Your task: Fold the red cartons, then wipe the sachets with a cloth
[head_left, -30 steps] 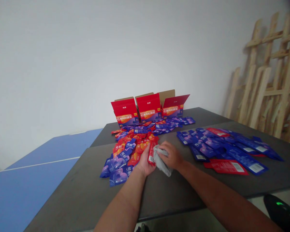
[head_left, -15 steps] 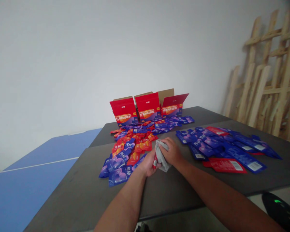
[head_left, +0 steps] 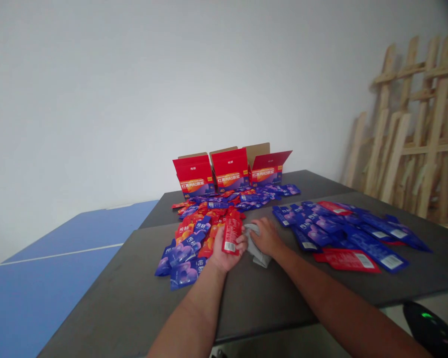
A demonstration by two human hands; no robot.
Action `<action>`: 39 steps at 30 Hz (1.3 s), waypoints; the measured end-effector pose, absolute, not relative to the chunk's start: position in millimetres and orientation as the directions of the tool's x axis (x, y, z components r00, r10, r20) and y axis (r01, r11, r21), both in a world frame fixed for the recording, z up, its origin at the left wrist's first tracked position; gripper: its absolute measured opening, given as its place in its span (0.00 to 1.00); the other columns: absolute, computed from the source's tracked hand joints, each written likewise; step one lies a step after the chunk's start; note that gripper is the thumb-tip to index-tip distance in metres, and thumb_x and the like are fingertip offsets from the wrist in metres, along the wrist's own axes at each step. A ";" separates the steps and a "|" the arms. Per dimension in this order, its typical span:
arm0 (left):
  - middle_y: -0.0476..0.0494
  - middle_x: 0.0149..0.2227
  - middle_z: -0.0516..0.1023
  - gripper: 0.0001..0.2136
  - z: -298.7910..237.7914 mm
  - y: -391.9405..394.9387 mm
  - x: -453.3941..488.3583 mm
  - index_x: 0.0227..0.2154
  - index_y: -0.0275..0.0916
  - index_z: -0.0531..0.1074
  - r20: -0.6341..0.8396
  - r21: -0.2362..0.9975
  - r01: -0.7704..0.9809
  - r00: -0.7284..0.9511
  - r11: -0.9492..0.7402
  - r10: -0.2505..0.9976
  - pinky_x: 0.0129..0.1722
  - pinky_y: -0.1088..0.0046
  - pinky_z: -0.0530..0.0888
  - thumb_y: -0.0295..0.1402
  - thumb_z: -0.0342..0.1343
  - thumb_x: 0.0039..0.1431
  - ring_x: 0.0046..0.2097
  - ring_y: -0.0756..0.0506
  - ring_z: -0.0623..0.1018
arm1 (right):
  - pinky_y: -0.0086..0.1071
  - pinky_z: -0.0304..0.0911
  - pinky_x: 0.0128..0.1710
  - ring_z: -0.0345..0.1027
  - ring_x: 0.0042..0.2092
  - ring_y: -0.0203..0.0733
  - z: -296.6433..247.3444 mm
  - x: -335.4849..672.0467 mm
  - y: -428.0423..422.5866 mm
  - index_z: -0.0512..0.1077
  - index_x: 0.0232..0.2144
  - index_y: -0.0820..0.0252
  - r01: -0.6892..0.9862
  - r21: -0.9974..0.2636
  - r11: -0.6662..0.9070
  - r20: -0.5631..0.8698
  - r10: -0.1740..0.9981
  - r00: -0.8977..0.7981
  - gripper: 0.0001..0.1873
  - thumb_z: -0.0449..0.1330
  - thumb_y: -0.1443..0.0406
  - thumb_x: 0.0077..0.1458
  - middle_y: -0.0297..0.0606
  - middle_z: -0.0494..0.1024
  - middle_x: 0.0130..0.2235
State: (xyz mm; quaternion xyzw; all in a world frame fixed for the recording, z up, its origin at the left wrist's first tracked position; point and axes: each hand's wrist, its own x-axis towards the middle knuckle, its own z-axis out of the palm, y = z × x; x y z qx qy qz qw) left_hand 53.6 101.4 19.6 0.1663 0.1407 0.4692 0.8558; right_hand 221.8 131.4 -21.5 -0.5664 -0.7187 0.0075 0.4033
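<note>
My left hand point(head_left: 226, 253) is closed round a red pouch point(head_left: 232, 232), whose barcode side faces me. Just to its right, my right hand point(head_left: 266, 237) grips a crumpled grey cloth point(head_left: 257, 251) that hangs down towards the dark table. Red and purple pouches point(head_left: 188, 251) lie in a loose spread left of and beyond my left hand. On the right is another pile of purple-blue pouches point(head_left: 328, 226), with a red pouch point(head_left: 349, 259) at its near edge.
Three open red cartons point(head_left: 229, 169) stand side by side at the table's back, flaps raised. A blue table with a white line point(head_left: 78, 268) adjoins on the left. Wooden frames point(head_left: 406, 129) lean against the wall at right. A black object with a green light point(head_left: 429, 323) sits low right.
The red pouch, earlier mostly covered by the cloth, now shows its barcode side in my left hand. My right hand and the cloth have moved off it to the right.
</note>
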 end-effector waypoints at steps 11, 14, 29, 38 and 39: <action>0.43 0.35 0.76 0.06 12.7 108.2 70.3 0.35 0.36 0.70 -0.023 0.627 -0.753 0.241 0.202 0.970 0.40 0.71 0.72 0.31 0.58 0.55 0.37 0.48 0.76 | 0.38 0.61 0.44 0.67 0.41 0.44 -1.5 212.2 108.6 0.70 0.40 0.60 0.604 -0.427 0.673 0.685 0.676 -0.270 0.12 0.53 0.59 0.60 0.41 0.74 0.38; 0.47 0.37 0.75 0.13 8.4 106.5 77.8 0.38 0.39 0.67 0.049 0.684 -0.723 0.187 0.103 0.981 0.44 0.70 0.71 0.32 0.64 0.51 0.39 0.48 0.76 | 0.34 0.62 0.41 0.68 0.38 0.41 5.7 209.9 106.4 0.70 0.36 0.60 0.618 -0.507 0.601 0.618 0.753 -0.226 0.09 0.54 0.60 0.59 0.38 0.75 0.35; 0.49 0.32 0.70 0.15 -8.1 107.2 84.1 0.39 0.37 0.66 -0.041 0.840 -0.510 0.283 0.187 0.958 0.38 0.75 0.68 0.31 0.64 0.50 0.34 0.52 0.72 | 0.34 0.63 0.36 0.71 0.39 0.46 33.8 271.4 70.9 0.68 0.50 0.63 0.975 0.071 0.211 0.361 0.906 -0.222 0.18 0.47 0.71 0.61 0.51 0.74 0.42; 0.47 0.34 0.70 0.11 -9.6 109.2 85.4 0.36 0.36 0.70 -0.024 0.863 -0.474 0.309 0.176 0.951 0.38 0.75 0.66 0.30 0.63 0.50 0.34 0.52 0.71 | 0.44 0.65 0.38 0.72 0.42 0.56 8.1 296.7 50.3 0.74 0.43 0.69 0.949 0.275 0.157 0.076 0.980 -0.185 0.18 0.46 0.68 0.62 0.61 0.75 0.43; 0.47 0.34 0.70 0.11 -9.4 109.1 85.3 0.36 0.36 0.70 -0.021 0.866 -0.469 0.310 0.173 0.951 0.38 0.76 0.66 0.30 0.63 0.50 0.34 0.52 0.71 | 0.44 0.64 0.39 0.72 0.43 0.56 10.2 297.9 52.4 0.74 0.43 0.71 0.945 0.287 0.156 0.054 0.982 -0.179 0.18 0.46 0.69 0.61 0.62 0.75 0.42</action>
